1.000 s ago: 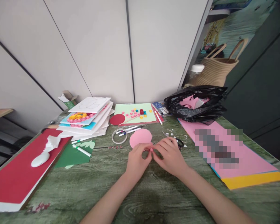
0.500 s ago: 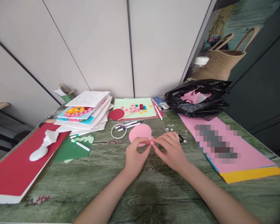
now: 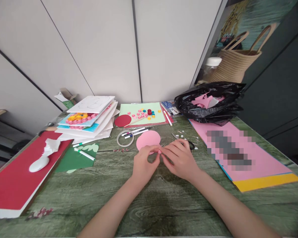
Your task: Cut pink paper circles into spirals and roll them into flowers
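Between the fingertips of both hands is a small pink paper roll (image 3: 159,151), mostly covered by the fingers. My left hand (image 3: 144,164) pinches it from the left, thumb and forefinger closed. From the right, my right hand (image 3: 180,160) grips it with its fingertips. A pink paper circle (image 3: 148,138) lies on the table just beyond my left hand, partly hidden by it. Scissors (image 3: 190,144) with dark handles lie behind my right hand, among small white scraps. Farther back, several small coloured paper rolls (image 3: 141,114) rest on a pale green sheet (image 3: 129,108).
A roll of tape (image 3: 125,138) and several markers (image 3: 136,133) lie left of the pink circle. Stacked papers (image 3: 89,114) and a red sheet (image 3: 12,178) occupy the left side. On the right are a black plastic bag (image 3: 213,114) with pink scraps and a pink sheet (image 3: 265,158).
The fingers have shifted slightly around the pink roll, and the right fingertips now cover more of it. The whole view has moved a little. Both hands keep hold.
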The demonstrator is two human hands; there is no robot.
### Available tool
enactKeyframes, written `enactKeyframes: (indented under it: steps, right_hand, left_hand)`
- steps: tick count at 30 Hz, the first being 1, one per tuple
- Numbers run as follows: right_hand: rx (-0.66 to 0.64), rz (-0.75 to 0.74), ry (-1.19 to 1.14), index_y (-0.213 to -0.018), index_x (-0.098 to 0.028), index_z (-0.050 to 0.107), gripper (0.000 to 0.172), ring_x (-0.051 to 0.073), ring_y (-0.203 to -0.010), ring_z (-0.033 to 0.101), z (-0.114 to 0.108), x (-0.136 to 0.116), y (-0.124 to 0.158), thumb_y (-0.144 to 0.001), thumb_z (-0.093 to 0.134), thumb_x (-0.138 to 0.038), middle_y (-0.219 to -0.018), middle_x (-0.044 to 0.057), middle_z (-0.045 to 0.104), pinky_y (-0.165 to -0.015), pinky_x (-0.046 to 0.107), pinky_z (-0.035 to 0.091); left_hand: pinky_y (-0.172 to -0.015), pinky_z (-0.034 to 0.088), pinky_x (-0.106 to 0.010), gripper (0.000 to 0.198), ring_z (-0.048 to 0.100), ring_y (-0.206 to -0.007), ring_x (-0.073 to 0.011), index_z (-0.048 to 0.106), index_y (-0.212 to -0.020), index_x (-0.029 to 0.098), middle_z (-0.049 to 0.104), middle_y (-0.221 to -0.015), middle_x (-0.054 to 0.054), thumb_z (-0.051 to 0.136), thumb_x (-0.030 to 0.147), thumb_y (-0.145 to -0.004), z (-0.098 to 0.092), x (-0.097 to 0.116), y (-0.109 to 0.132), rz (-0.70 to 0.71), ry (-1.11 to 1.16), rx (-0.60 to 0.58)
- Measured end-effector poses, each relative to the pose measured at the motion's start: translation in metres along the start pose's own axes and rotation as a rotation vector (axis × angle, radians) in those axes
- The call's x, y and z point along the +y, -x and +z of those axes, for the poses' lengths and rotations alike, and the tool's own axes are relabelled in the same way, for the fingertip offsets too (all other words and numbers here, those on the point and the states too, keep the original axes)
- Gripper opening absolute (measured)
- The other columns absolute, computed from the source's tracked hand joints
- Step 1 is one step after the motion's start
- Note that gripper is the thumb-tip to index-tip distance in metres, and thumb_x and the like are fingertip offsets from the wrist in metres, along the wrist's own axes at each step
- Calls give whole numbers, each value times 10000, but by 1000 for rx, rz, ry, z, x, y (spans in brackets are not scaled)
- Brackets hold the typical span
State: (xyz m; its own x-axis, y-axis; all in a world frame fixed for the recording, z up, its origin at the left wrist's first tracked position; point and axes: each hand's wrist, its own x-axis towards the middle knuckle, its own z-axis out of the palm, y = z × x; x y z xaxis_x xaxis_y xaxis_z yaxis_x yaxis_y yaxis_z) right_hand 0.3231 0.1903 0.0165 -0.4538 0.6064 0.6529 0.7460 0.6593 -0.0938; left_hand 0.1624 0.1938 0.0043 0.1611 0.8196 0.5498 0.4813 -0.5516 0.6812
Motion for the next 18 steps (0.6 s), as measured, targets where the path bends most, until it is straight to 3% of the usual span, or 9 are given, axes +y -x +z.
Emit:
enactKeyframes:
  steps: [11, 18]
  right_hand:
    - [-30, 41, 15, -946, -207, 614, 137, 182, -854, 531, 1, 1, 1, -822, 558, -193, -860, 16, 676, -859, 407, 290]
    - [78, 73, -49, -872, -214, 612, 96, 168, -816, 538, -2, 3, -1, -779, 603, -197, -809, 2, 668, -822, 372, 313]
  left_hand:
    - [-790, 480, -278, 327, 627, -832, -132, 537, -1040, 225, 680, -889, 5, 557, 81, -747, 2, -8, 0, 133, -174, -13]
    - [-781, 512, -258, 341, 641, -829, -118, 530, -1053, 225, 674, -901, -7, 571, 81, -747, -1, 3, -1, -16, 121, 13]
